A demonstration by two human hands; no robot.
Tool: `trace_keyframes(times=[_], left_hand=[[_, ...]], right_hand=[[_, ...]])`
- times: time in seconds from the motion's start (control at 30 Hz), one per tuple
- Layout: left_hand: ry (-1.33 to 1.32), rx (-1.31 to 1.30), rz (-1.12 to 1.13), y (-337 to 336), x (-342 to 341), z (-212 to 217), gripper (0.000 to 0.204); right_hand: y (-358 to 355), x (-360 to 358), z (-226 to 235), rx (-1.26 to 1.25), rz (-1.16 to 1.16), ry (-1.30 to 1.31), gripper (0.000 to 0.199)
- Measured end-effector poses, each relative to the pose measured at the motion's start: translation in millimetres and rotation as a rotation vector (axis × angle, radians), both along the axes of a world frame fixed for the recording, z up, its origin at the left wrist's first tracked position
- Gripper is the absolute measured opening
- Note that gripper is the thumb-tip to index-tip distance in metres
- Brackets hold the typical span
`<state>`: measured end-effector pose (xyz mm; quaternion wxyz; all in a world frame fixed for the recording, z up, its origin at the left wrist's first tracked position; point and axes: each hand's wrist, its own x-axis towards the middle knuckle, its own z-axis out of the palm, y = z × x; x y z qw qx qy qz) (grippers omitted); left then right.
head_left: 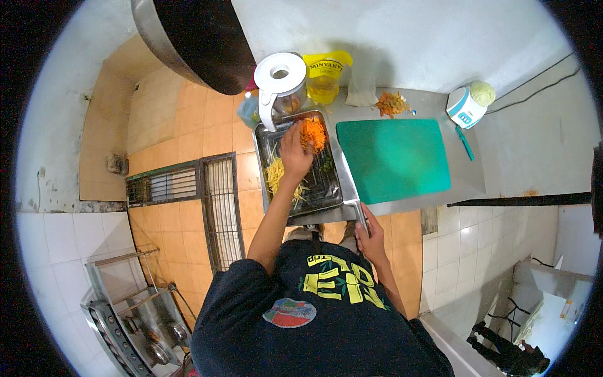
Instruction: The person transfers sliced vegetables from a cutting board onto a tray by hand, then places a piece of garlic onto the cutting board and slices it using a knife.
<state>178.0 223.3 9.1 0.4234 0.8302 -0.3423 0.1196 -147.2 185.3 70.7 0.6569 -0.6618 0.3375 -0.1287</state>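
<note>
Head | knife (350, 186): long axis fore-aft, blade away | right hand (371, 237) holding it | left hand (295, 156) spread at carrot (316, 134)

Orange shreds (313, 134), likely carrot, heaped in tray (319, 188); knife (361, 215) alongside.

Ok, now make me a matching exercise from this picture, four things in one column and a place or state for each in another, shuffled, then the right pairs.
Things:
1. cutting board
2. knife
3. orange shreds
4. yellow pouch

Places or states:
A. gripped in the right hand
B. in the tray, at the left hand
C. upright near the wall
D. lying flat, green

Pairs: 1-D, 2-A, 3-B, 4-C.
</note>
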Motion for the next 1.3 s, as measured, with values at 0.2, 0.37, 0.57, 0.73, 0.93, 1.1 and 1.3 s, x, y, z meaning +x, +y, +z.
trace_keyframes(times=[0.2, 0.37, 0.57, 0.73, 0.93, 1.1, 1.3], left_hand=[[0.243, -0.025, -0.123, 22.4, 5.9, 32.3, 0.032], [0.316, -0.079, -0.103, 60.7, -9.4, 26.0, 0.019], [0.429, -0.184, -0.061, 83.5, -52.6, 25.2, 0.017], [0.443, -0.121, -0.147, 89.8, -65.2, 27.1, 0.018], [0.46, -0.13, -0.116, 77.1, -61.6, 34.1, 0.017], [0.473, -0.148, -0.306, 57.7, -60.6, 27.3, 0.017], [0.416, -0.072, -0.417, 32.1, -67.1, 23.5, 0.018]], right_hand=[[-27.0, -37.1, -32.3, -0.289, -0.14, 0.102, 0.056], [-45.2, -20.0, -39.0, -0.281, -0.226, 0.205, 0.047], [-93.7, -10.3, -58.2, -0.353, -0.211, 0.341, 0.039], [-131.5, -12.6, -59.8, -0.877, -0.02, 0.579, 0.04], [-143.5, 5.1, -39.5, -0.703, 0.109, 0.704, 0.044], [-165.0, 17.0, -43.3, -0.707, 0.289, 0.721, 0.047], [-176.6, 22.5, -48.3, -0.764, 0.402, 0.756, 0.052]])
